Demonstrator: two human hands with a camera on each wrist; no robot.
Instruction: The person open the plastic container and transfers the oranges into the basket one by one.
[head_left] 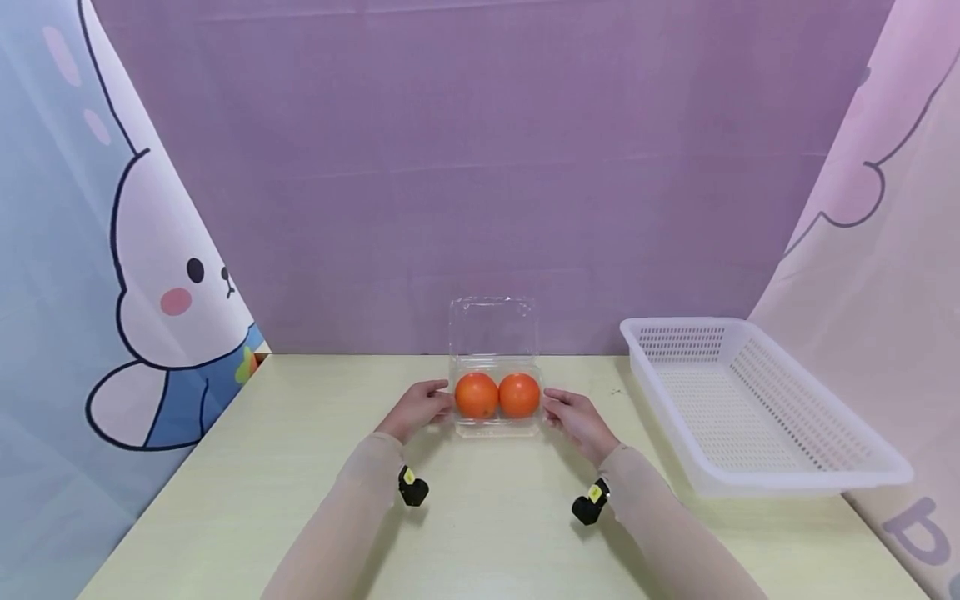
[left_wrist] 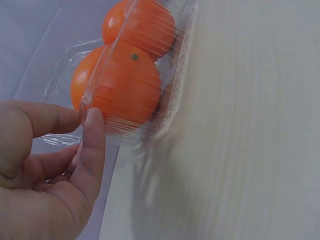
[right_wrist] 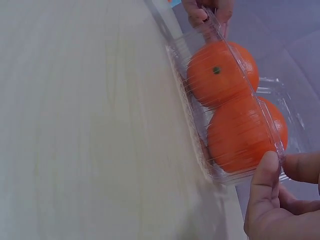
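A clear plastic clamshell box (head_left: 497, 430) is between my two hands near the table's far edge, its transparent lid (head_left: 493, 327) raised at the back. Side by side inside it are two oranges, a left one (head_left: 476, 395) and a right one (head_left: 519, 395). With thumb and forefinger, my left hand (left_wrist: 55, 165) pinches the box's rim at the left end. At the opposite end, the thumb and fingers of my right hand (right_wrist: 285, 192) pinch the rim too. Whether the box's base touches the table, I cannot tell.
To the right stands a white plastic basket (head_left: 701, 467) with perforated walls and floor. The pale wood-grain table (head_left: 487, 533) ends at a purple cloth backdrop (head_left: 487, 167). Printed cloths hang on the left (head_left: 60, 250) and right (head_left: 885, 317).
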